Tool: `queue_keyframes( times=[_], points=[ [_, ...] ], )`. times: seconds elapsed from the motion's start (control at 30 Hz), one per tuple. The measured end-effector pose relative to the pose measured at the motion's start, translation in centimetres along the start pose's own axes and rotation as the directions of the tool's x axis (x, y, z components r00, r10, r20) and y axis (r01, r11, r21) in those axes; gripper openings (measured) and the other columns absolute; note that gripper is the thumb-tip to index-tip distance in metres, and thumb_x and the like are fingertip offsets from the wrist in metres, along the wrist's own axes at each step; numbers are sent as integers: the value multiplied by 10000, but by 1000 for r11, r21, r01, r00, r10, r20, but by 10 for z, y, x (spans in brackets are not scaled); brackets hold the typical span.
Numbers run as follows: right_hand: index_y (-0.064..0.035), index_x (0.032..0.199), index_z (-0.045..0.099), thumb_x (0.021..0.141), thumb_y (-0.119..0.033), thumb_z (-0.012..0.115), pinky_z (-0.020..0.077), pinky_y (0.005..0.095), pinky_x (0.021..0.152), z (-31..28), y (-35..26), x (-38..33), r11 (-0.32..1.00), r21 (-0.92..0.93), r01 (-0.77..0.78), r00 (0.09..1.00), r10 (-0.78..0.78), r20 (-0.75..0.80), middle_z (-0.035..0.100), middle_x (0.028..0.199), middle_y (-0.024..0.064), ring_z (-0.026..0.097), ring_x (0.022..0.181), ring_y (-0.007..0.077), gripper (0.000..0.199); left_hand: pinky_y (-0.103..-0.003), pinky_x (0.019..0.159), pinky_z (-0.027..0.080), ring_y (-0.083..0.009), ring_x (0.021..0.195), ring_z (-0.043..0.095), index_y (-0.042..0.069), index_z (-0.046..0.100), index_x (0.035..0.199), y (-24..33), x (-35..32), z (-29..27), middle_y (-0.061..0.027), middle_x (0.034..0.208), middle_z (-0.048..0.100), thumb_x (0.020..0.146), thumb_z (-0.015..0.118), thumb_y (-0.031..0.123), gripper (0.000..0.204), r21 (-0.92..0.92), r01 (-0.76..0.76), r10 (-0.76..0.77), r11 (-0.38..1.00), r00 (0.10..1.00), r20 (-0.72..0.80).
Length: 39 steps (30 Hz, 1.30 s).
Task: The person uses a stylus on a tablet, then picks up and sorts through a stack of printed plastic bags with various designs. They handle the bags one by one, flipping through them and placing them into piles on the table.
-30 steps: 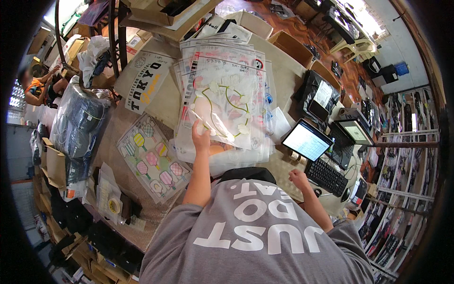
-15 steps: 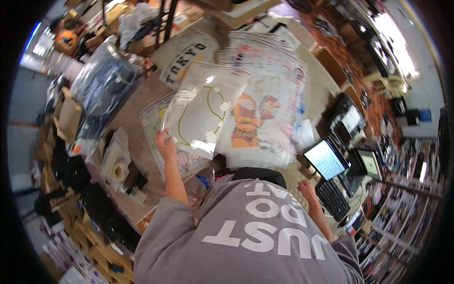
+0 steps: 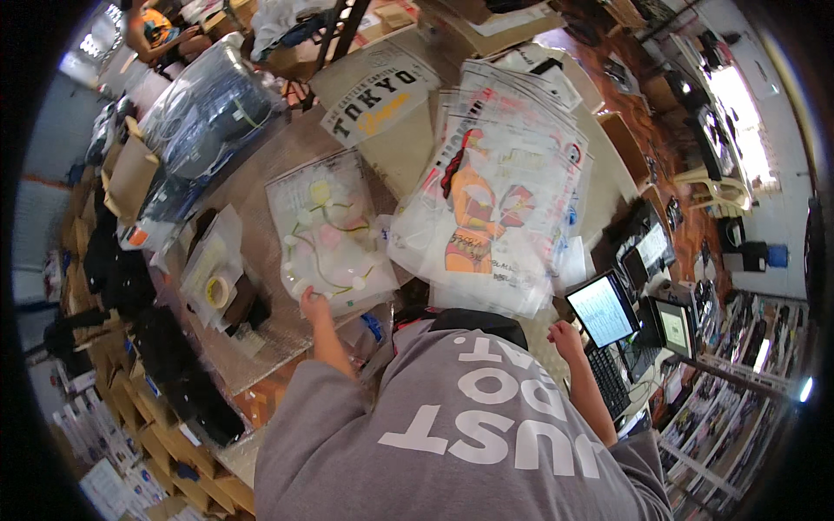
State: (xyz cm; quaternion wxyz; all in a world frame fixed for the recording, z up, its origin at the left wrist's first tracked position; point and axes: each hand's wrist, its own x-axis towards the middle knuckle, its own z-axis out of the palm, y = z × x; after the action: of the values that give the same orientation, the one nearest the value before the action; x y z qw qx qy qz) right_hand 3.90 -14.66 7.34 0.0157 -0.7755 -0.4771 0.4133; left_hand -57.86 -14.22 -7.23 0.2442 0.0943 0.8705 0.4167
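A clear film sheet printed with a green vine and pale flowers (image 3: 300,234) lies at the left of the table over another printed sheet, whose pink design shows through. My left hand (image 3: 316,307) is at its near edge, fingers closed on the film. To the right, a stack of clear printed sheets (image 3: 478,208) fans out, its top one bearing a figure with a bouquet. Curled and held low beside the laptop (image 3: 601,306), my right hand (image 3: 565,339) appears to hold nothing. A sheet with dark and yellow lettering (image 3: 378,100) lies at the far side.
Rolls of tape in plastic (image 3: 217,291) rest at the table's left. A large plastic-wrapped bundle (image 3: 213,113) stands beyond. On the right are a keyboard (image 3: 608,382) and a second screen (image 3: 673,326). Another person (image 3: 161,39) sits at the far left. Cardboard boxes (image 3: 491,26) edge the far side.
My left hand has brought the vine-print sheet leftward off the stack and down onto the left pile. The figure print is now uncovered. My right hand stays near the laptop.
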Motion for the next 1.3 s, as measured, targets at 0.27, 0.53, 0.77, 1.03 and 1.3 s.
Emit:
queue_keyframes(
  times=[0.27, 0.53, 0.77, 1.03, 1.3],
  points=[
    [0, 842, 587, 888, -224, 549, 488, 303, 636, 6, -13, -21, 994, 61, -87, 996, 88, -27, 642, 714, 75, 617, 671, 159, 232, -405, 971, 388, -351, 1139, 493, 37, 535, 1186, 50, -29, 12, -207, 1172, 545, 694, 637, 90, 505, 633, 28, -13, 774, 1000, -28],
    [9, 868, 618, 869, -263, 539, 488, 335, 639, 13, 22, -45, 988, 77, -131, 990, 134, -32, 656, 736, 98, 623, 683, 212, 284, -412, 889, 425, -337, 1021, 529, 7, 556, 1101, 129, -116, 150, -185, 1125, 531, 710, 709, 227, 474, -61, -655, 532, 753, 552, 642],
    [3, 912, 630, 856, -299, 521, 483, 383, 684, 15, 37, -72, 968, 158, -197, 976, 209, -67, 676, 794, 139, 640, 725, 284, 326, -428, 855, 446, -372, 975, 565, 0, 546, 1124, 153, -175, 208, -189, 1127, 541, 678, 742, 240, 543, 134, -810, 583, 570, 515, 629],
    [10, 953, 636, 861, -307, 521, 485, 364, 694, 25, 68, -93, 929, 213, -304, 949, 315, -19, 675, 797, 145, 643, 748, 275, 350, -342, 816, 455, -261, 908, 604, 2, 542, 1141, 144, -154, 204, -125, 955, 640, 783, 622, 84, 376, -92, -528, 384, 845, 478, 790],
    [43, 939, 604, 879, -278, 526, 490, 332, 667, 15, 72, -66, 961, 127, -245, 967, 252, -44, 665, 783, 112, 630, 722, 209, 336, -282, 753, 480, -146, 857, 590, 2, 495, 1186, 162, -160, 187, -80, 1020, 604, 885, 480, 21, 302, -245, -57, 244, 968, 452, 858]
  ],
)
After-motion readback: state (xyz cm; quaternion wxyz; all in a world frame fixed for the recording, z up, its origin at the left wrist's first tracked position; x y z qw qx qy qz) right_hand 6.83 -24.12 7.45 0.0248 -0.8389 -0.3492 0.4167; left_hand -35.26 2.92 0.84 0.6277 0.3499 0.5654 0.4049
